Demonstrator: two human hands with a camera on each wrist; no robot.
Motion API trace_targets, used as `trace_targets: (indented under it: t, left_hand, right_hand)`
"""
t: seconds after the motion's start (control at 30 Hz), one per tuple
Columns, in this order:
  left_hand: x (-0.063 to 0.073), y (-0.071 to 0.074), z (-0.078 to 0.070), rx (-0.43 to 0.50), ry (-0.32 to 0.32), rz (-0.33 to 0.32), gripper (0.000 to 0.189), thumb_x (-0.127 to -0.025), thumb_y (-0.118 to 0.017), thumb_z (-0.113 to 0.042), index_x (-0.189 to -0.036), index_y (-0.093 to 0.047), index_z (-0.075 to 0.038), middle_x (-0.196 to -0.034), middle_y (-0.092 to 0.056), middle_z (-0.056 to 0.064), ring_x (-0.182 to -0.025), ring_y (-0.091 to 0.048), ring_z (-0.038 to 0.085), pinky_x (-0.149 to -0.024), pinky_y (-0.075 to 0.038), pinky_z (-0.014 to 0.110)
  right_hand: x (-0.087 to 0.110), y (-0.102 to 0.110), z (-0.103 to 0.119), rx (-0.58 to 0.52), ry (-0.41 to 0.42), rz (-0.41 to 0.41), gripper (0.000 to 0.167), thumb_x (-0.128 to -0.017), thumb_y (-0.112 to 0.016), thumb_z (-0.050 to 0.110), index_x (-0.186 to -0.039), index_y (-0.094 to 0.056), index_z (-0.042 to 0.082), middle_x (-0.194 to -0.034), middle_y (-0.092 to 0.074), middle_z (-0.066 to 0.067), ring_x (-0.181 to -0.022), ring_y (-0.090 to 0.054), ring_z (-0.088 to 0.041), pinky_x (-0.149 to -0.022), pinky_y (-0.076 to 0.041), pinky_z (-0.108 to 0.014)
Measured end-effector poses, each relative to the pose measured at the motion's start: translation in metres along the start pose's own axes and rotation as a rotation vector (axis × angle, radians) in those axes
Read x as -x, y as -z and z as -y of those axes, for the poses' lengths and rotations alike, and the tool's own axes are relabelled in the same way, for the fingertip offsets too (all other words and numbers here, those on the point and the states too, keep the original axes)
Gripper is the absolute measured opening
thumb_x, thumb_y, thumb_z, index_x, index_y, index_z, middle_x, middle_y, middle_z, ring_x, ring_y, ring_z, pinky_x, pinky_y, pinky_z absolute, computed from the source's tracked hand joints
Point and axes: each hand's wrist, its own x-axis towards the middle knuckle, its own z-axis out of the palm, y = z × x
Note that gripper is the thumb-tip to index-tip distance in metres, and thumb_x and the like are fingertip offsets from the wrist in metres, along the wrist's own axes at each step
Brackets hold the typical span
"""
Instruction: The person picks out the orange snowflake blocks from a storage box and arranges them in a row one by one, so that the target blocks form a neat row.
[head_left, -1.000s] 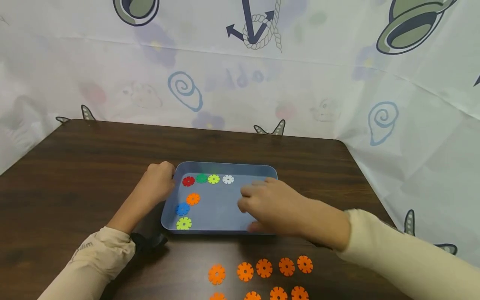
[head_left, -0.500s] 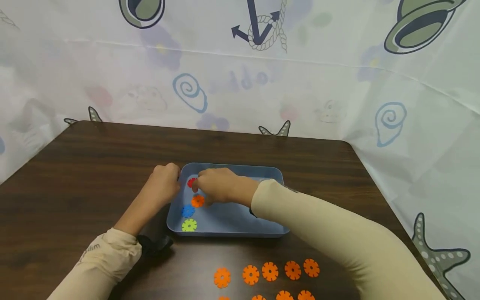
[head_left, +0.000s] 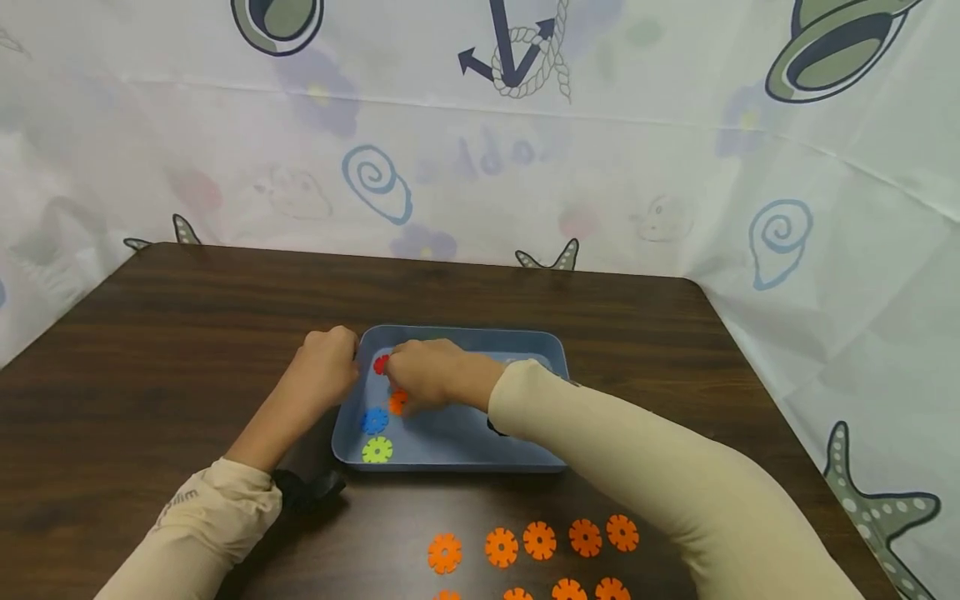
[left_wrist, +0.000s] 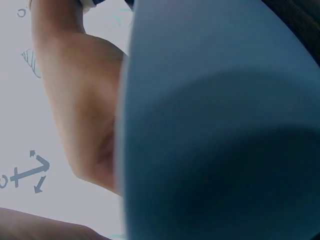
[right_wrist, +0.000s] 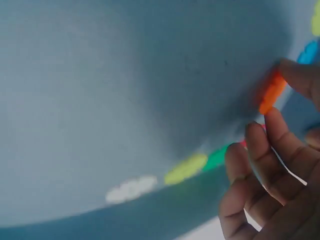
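Observation:
In the right wrist view, the thumb and index finger of my right hand (head_left: 431,372) pinch an orange notched plastic disc (right_wrist: 272,93) by its edges, over the left part of a blue-grey tray (head_left: 465,442). My left hand (head_left: 330,362) grips the tray's left rim with curled fingers; the tray wall fills much of the left wrist view. Near the pinched disc lie a red disc (head_left: 381,364), a blue disc (head_left: 375,421) and a yellow-green disc (head_left: 377,450). Along the far side are a green disc (right_wrist: 216,158), another yellow-green disc (right_wrist: 186,169) and a white disc (right_wrist: 131,189).
Several more orange discs (head_left: 501,547) lie in two rows on the dark wooden table (head_left: 165,358), nearer than the tray. A printed white cloth (head_left: 450,183) hangs behind the table and along its right side. My right forearm crosses over the tray's right part.
My right hand has swept left across the tray from its right part to the orange disc and now pinches it. The left hand has stayed at the rim.

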Motion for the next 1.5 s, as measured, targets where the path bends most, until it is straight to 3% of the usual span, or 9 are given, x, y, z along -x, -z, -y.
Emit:
trace_targets:
  t: [0.07,0.17,0.33,0.5,0.57,0.67,0.8,0.97,1.5]
  left_hand:
    - [0.002,-0.002,0.002,0.005,0.013,0.012,0.022,-0.088,-0.053,0.005,-0.067,-0.053,-0.002,-0.060,-0.045,0.007,-0.056,-0.049,0.023,-0.047,-0.038,0.029]
    - [0.004,-0.003,0.003,0.016,0.026,0.009,0.012,-0.089,-0.055,0.004,-0.081,-0.064,0.007,-0.069,-0.057,0.014,-0.060,-0.054,0.024,-0.049,-0.043,0.030]
    - [0.003,-0.003,0.003,0.023,0.017,0.001,0.018,-0.090,-0.058,0.003,-0.101,-0.066,0.015,-0.086,-0.066,0.026,-0.066,-0.062,0.028,-0.052,-0.052,0.033]
    - [-0.001,0.000,0.001,0.039,0.020,0.018,0.016,-0.091,-0.055,0.004,-0.097,-0.067,0.014,-0.076,-0.062,0.020,-0.062,-0.060,0.027,-0.048,-0.048,0.028]
    - [-0.002,0.002,-0.001,0.034,0.025,0.029,0.017,-0.091,-0.053,0.004,-0.096,-0.066,0.013,-0.074,-0.060,0.018,-0.062,-0.059,0.027,-0.047,-0.045,0.027]
    - [-0.003,0.005,-0.001,0.026,0.027,0.034,0.018,-0.091,-0.052,0.004,-0.099,-0.066,0.013,-0.076,-0.059,0.019,-0.063,-0.058,0.027,-0.048,-0.045,0.028]
    - [-0.003,0.005,-0.001,0.021,0.028,0.034,0.022,-0.091,-0.053,0.004,-0.105,-0.065,0.016,-0.082,-0.062,0.023,-0.064,-0.058,0.028,-0.048,-0.045,0.028]
    - [-0.003,0.001,-0.003,0.017,0.028,0.039,0.026,-0.092,-0.056,0.003,-0.111,-0.064,0.017,-0.097,-0.065,0.031,-0.068,-0.062,0.030,-0.050,-0.049,0.029]
    - [-0.002,-0.002,-0.002,0.029,0.025,0.039,0.027,-0.092,-0.057,0.003,-0.114,-0.062,0.019,-0.105,-0.065,0.035,-0.073,-0.066,0.032,-0.056,-0.057,0.034]
  right_hand:
    - [0.007,0.005,-0.003,0.006,0.000,-0.019,0.027,-0.087,-0.075,0.041,-0.100,-0.069,0.018,-0.100,-0.057,0.004,-0.085,-0.053,-0.011,-0.060,-0.045,-0.021]
    - [0.034,0.017,-0.009,-0.026,0.000,-0.071,0.027,-0.086,-0.075,0.039,-0.101,-0.069,0.018,-0.102,-0.058,0.004,-0.087,-0.055,-0.011,-0.063,-0.048,-0.023]
    - [0.125,0.022,-0.022,-0.107,0.052,-0.182,0.025,-0.082,-0.080,0.031,-0.099,-0.067,0.018,-0.102,-0.061,0.005,-0.090,-0.059,-0.009,-0.073,-0.052,-0.025]
    - [0.222,-0.008,-0.033,-0.158,0.056,-0.243,0.027,-0.075,-0.086,0.028,-0.093,-0.066,0.025,-0.093,-0.058,0.013,-0.079,-0.054,-0.003,-0.066,-0.051,-0.025]
    - [0.251,-0.030,-0.037,-0.192,0.011,-0.217,0.029,-0.073,-0.087,0.030,-0.094,-0.066,0.028,-0.092,-0.054,0.017,-0.076,-0.050,0.000,-0.063,-0.050,-0.024]
    - [0.279,-0.065,-0.040,-0.277,-0.064,-0.130,0.029,-0.073,-0.087,0.033,-0.094,-0.067,0.030,-0.091,-0.051,0.020,-0.073,-0.047,0.003,-0.061,-0.050,-0.024]
    - [0.295,-0.097,-0.042,-0.344,-0.132,-0.045,0.028,-0.074,-0.086,0.034,-0.096,-0.069,0.029,-0.092,-0.050,0.022,-0.073,-0.047,0.003,-0.061,-0.050,-0.026]
    - [0.301,-0.115,-0.044,-0.319,-0.153,-0.066,0.028,-0.073,-0.087,0.034,-0.092,-0.068,0.028,-0.091,-0.051,0.021,-0.073,-0.046,0.003,-0.058,-0.048,-0.028]
    - [0.298,-0.126,-0.044,-0.302,-0.188,-0.020,0.032,-0.070,-0.089,0.034,-0.093,-0.068,0.026,-0.087,-0.048,0.020,-0.071,-0.044,0.001,-0.057,-0.045,-0.028]
